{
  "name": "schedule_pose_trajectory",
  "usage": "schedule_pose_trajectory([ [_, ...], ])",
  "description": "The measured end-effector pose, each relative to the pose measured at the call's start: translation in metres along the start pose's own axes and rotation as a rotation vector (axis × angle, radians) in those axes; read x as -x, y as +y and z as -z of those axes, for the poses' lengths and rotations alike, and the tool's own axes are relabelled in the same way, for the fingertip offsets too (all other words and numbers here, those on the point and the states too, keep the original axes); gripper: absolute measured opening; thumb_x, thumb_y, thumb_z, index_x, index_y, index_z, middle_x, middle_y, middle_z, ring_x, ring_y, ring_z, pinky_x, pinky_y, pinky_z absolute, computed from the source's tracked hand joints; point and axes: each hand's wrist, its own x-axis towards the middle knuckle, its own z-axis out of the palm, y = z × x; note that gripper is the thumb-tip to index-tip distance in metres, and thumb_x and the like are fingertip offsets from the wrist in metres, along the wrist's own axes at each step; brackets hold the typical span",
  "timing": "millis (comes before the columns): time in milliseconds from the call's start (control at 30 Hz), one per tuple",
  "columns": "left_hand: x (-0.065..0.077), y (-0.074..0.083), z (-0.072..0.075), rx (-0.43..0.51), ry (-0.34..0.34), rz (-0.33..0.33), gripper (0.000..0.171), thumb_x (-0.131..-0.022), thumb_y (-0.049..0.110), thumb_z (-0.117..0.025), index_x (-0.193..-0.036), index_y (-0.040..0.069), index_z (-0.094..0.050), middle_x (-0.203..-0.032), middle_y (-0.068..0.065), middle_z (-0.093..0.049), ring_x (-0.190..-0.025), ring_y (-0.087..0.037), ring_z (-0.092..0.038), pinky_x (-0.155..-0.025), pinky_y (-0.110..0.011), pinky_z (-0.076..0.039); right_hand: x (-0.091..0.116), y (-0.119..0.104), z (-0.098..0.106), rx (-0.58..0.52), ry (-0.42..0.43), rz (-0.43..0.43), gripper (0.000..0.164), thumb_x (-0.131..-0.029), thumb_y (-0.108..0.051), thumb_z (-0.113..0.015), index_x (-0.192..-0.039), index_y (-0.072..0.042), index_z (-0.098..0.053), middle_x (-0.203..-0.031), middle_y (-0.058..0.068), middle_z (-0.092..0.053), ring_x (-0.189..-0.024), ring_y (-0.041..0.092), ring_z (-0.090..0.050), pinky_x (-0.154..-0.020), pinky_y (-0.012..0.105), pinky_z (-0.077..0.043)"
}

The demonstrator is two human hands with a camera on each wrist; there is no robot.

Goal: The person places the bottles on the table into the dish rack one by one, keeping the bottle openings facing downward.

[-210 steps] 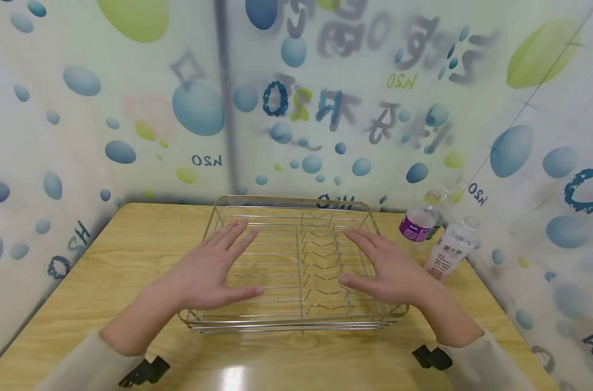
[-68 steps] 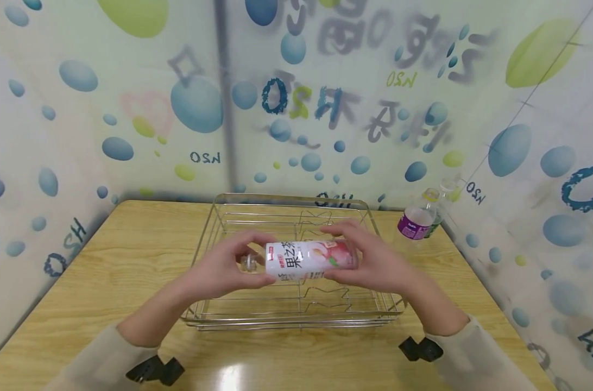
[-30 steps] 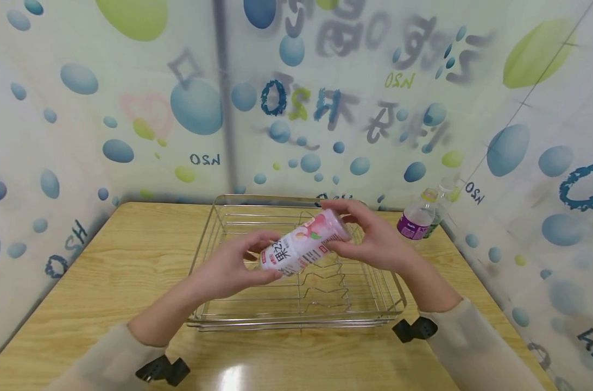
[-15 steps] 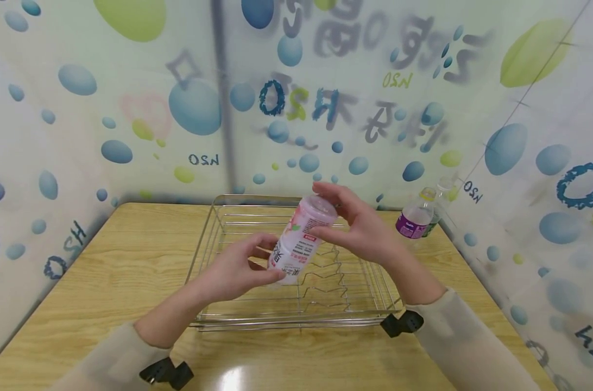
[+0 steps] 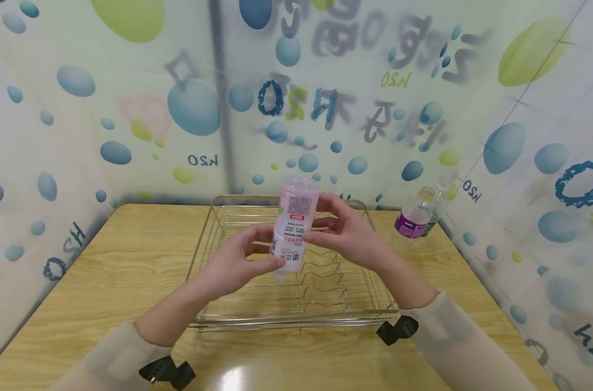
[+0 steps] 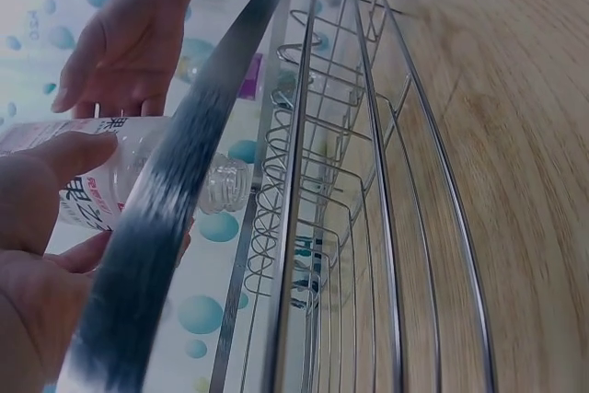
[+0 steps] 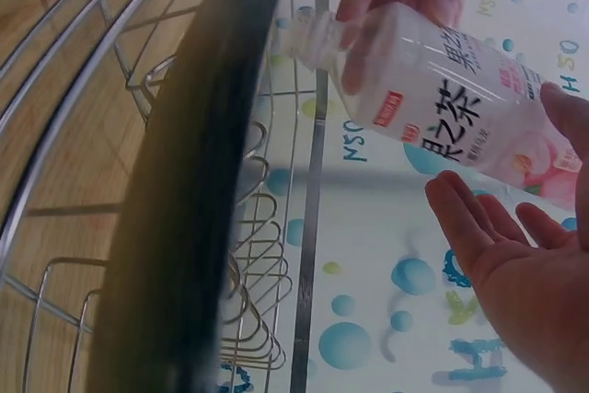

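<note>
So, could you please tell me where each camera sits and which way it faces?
Head: worn on the head, facing forward and down at the bottle and wire rack; left hand, right hand and sleeves show.
Left wrist: worn there, facing past the rack's rim toward the wall; both hands show.
Right wrist: worn there, also facing past the rim to the wall; both hands show.
The two wrist views share the bottle's neck and both hands.

We cannot read the small print (image 5: 298,206) on the pink-and-white-labelled clear plastic bottle (image 5: 295,225); behind the purple-labelled clear plastic bottle (image 5: 415,218), we only partly see a clear, apparently green-labelled bottle (image 5: 437,209).
</note>
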Motion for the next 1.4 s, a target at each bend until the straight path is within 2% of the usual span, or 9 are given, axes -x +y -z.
schedule_pose_trajectory([
  [167, -0.001, 0.003, -0.001, 0.048, 0.006, 0.004, 0.059, -0.099, 0.025, -0.085, -0.151, 0.017, -0.058, -0.147, -0.009, -0.066, -0.134, -0.036, -0.066, -0.102, -0.047, -0.064, -0.001, 0.002, -0.006, 0.031, -0.004, 0.002, 0.068, -0.101, -0.005, -0.079, -0.159, -0.014, -0.046, -0.145, 0.015, -0.056, -0.131, 0.037, -0.069, -0.104, 0.045, -0.063],
  [467, 0.0, 0.003, -0.002, 0.075, 0.008, 0.004, 0.059, -0.099, 0.023, -0.085, -0.152, 0.017, -0.059, -0.146, -0.01, -0.066, -0.133, -0.036, -0.067, -0.103, -0.047, -0.064, -0.002, 0.001, -0.01, 0.043, -0.002, -0.038, 0.07, -0.101, -0.01, -0.08, -0.161, -0.015, -0.044, -0.149, 0.014, -0.057, -0.132, 0.037, -0.068, -0.103, 0.048, -0.063],
  [633, 0.002, 0.003, 0.0, 0.071, 0.004, -0.022, 0.061, -0.099, 0.024, -0.084, -0.154, 0.016, -0.057, -0.148, -0.013, -0.066, -0.136, -0.039, -0.066, -0.104, -0.048, -0.064, -0.004, 0.002, -0.011, 0.054, 0.006, -0.001, 0.069, -0.101, -0.008, -0.079, -0.16, -0.013, -0.044, -0.145, 0.016, -0.058, -0.125, 0.035, -0.068, -0.101, 0.044, -0.063],
  [767, 0.009, 0.0, 0.009, 0.078, -0.002, -0.048, 0.068, -0.099, 0.023, -0.084, -0.159, 0.016, -0.053, -0.15, -0.015, -0.064, -0.139, -0.041, -0.065, -0.106, -0.049, -0.063, -0.005, -0.002, -0.011, 0.061, 0.039, 0.037, 0.07, -0.1, -0.005, -0.079, -0.16, -0.011, -0.045, -0.142, 0.016, -0.06, -0.12, 0.035, -0.068, -0.098, 0.041, -0.063],
  [933, 0.03, -0.009, 0.027, 0.05, 0.005, -0.083, 0.068, -0.1, 0.022, -0.084, -0.16, 0.017, -0.052, -0.152, -0.013, -0.063, -0.136, -0.032, -0.068, -0.106, -0.037, -0.062, -0.009, -0.008, -0.006, 0.076, 0.067, 0.043, 0.07, -0.1, -0.007, -0.079, -0.16, -0.012, -0.045, -0.14, 0.016, -0.063, -0.119, 0.035, -0.069, -0.096, 0.043, -0.064],
  [1067, 0.053, -0.016, 0.044, 0.023, 0.025, -0.14, 0.064, -0.1, 0.015, -0.082, -0.158, 0.016, -0.055, -0.151, -0.013, -0.065, -0.13, -0.018, -0.071, -0.099, -0.028, -0.063, -0.015, -0.012, -0.004, 0.091, 0.072, 0.028, 0.07, -0.101, -0.011, -0.08, -0.161, -0.015, -0.044, -0.142, 0.013, -0.064, -0.122, 0.033, -0.07, -0.1, 0.049, -0.064],
  [1233, 0.081, -0.028, 0.063, -0.044, 0.081, -0.206, 0.064, -0.099, 0.006, -0.081, -0.157, 0.017, -0.057, -0.144, 0.003, -0.07, -0.123, -0.004, -0.072, -0.092, -0.025, -0.063, -0.025, -0.015, -0.002, 0.091, 0.083, 0.003, 0.071, -0.102, -0.019, -0.08, -0.162, -0.022, -0.043, -0.143, 0.008, -0.064, -0.125, 0.032, -0.07, -0.104, 0.053, -0.063],
  [1400, 0.102, -0.044, 0.08, -0.139, 0.166, -0.243, 0.064, -0.096, -0.002, -0.081, -0.155, 0.013, -0.059, -0.137, 0.015, -0.072, -0.115, -0.003, -0.072, -0.087, -0.022, -0.062, -0.036, -0.019, -0.001, 0.098, 0.084, -0.003, 0.07, -0.102, -0.024, -0.081, -0.161, -0.022, -0.044, -0.142, 0.007, -0.063, -0.125, 0.031, -0.071, -0.106, 0.051, -0.062],
])
